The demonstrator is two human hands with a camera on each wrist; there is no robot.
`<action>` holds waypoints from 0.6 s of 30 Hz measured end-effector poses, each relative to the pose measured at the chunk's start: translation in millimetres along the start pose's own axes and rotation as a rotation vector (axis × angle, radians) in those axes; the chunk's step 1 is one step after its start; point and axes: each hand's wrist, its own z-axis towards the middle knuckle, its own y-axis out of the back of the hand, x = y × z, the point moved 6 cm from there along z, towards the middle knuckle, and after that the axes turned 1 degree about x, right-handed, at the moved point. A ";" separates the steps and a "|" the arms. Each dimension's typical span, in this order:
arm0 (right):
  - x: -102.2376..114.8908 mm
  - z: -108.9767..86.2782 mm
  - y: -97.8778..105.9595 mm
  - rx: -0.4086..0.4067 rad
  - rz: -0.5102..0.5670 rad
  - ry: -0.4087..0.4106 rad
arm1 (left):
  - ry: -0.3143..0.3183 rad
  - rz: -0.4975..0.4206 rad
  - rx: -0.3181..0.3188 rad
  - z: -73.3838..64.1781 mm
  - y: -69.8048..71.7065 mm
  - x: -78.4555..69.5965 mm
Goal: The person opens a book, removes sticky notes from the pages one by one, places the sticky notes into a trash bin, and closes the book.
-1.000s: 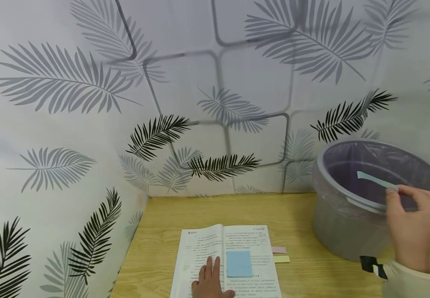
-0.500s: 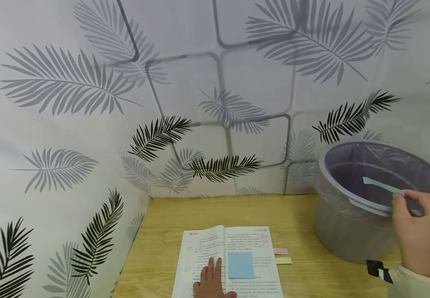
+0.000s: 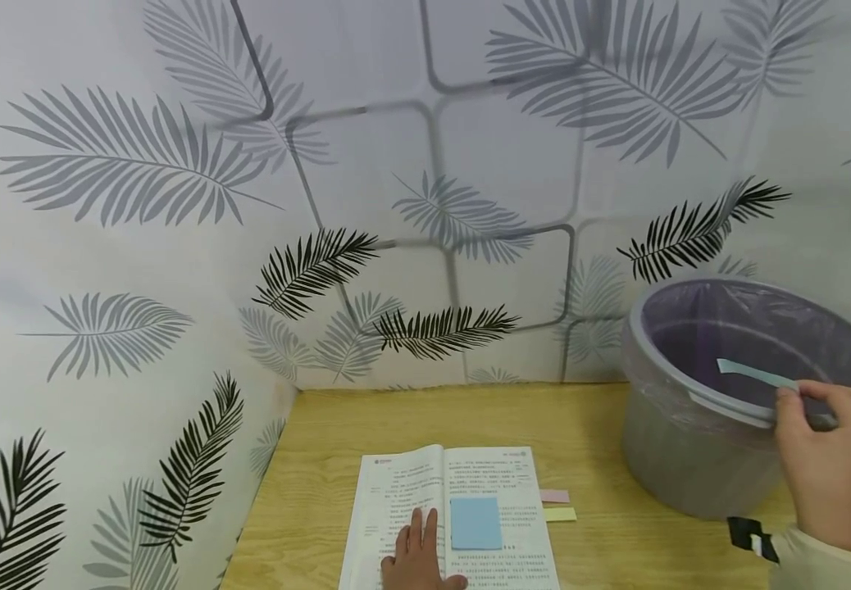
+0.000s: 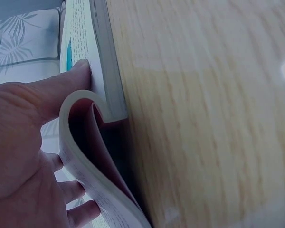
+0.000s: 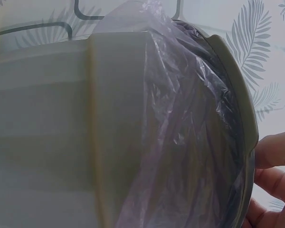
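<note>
An open book (image 3: 403, 492) lies on the wooden table, its pages arching at the spine in the left wrist view. My left hand (image 3: 416, 557) rests on it with fingers extended, the thumb touching the right page. Stuck on that right page is a light blue sticky note (image 3: 475, 523). Above the near rim of a grey trash can (image 3: 698, 459), my right hand (image 3: 839, 459) pinches one end of a pale green paper strip (image 3: 753, 374). The strip's free end points left over the can's opening. In the right wrist view the can hides most of that hand.
A pink tab (image 3: 554, 496) and a yellow tab (image 3: 561, 515) stick out from the book's right edge. A thin purple bag (image 3: 802, 315) lines the can. Behind the wooden table (image 3: 455, 418) rises a leaf-patterned wall covering (image 3: 366, 180).
My right hand has moved slightly right and down with the paper strip, which it still pinches. The left hand stays on the book. The whole view has shifted a little.
</note>
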 end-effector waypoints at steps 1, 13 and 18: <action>-0.6 -0.1 -0.3 0.001 -0.003 0.002 | 0.003 -0.003 0.001 -0.1 -0.3 0.3; -2.1 -2.3 -2.6 0.009 -0.012 0.007 | 0.004 -0.012 0.004 -0.3 -1.0 1.3; -2.0 -3.3 -3.5 0.015 -0.021 -0.009 | 0.004 -0.006 0.003 -0.8 0.6 0.3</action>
